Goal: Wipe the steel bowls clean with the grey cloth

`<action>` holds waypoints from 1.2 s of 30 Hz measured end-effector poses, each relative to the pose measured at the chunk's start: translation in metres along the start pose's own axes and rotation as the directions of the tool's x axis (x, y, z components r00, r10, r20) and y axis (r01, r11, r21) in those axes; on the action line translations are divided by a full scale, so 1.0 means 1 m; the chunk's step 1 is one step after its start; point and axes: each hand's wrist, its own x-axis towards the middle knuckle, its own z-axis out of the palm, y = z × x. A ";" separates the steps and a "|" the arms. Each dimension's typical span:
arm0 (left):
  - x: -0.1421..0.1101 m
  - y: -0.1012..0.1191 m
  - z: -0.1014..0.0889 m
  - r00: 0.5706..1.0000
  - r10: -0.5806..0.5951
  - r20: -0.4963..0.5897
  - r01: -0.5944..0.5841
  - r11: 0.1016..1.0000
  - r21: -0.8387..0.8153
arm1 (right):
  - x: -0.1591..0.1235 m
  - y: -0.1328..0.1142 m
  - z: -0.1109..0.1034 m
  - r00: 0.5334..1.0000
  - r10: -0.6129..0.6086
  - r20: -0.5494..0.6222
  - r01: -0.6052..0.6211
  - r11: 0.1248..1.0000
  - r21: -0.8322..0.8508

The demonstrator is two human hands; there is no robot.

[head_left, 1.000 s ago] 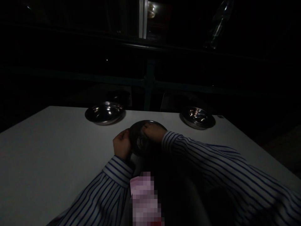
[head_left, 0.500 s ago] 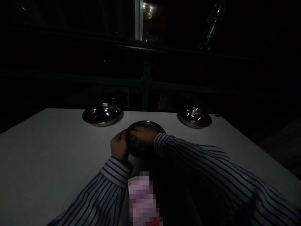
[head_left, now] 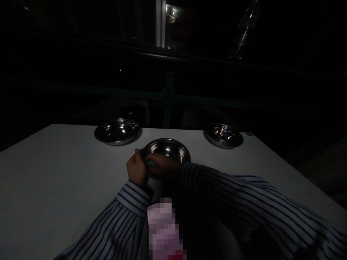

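In the dim head view, a shiny steel bowl is at the middle of the table, turned with its inside towards me. My left hand is closed on its left rim, thumb up. Inside the bowl, my right hand is closed over a small greenish piece of cloth, pressed near the left inner wall. Only a bit of the cloth shows; the fingers cover the remainder, and its exact kind is hard to make out. Both my sleeves are striped blue and white.
On the white table, a wide steel bowl stands at the back left. Another steel bowl, seemingly stacked, stands at the back right. A blurred pink item is close to my body. Beyond the table, a clear bottle shows in darkness.
My right hand has come down and nearer inside the bowl, uncovering the bright far inner wall. My left hand keeps its hold on the rim, and the other bowls have not moved.
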 end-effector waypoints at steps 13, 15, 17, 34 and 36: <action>-0.002 -0.004 0.002 0.996 0.029 0.079 -0.027 0.999 -0.025 | 0.020 0.041 -0.019 0.954 0.201 -0.225 -0.232 0.965 -0.125; 0.000 -0.003 0.002 0.997 0.019 0.073 -0.019 1.000 -0.003 | 0.019 0.032 -0.012 0.971 0.150 -0.185 -0.175 0.976 -0.130; 0.001 -0.002 0.000 1.000 -0.001 0.021 0.000 0.999 0.035 | 0.019 0.018 -0.004 0.992 0.054 -0.113 -0.068 0.989 -0.129; -0.001 -0.001 0.003 1.000 -0.029 -0.007 0.029 0.999 -0.043 | 0.030 0.044 -0.037 0.997 0.052 -0.050 -0.071 0.829 -0.555; 0.000 -0.002 0.004 1.000 -0.021 -0.019 0.021 0.999 -0.038 | 0.019 0.058 -0.049 0.994 0.102 -0.026 -0.099 0.820 -0.564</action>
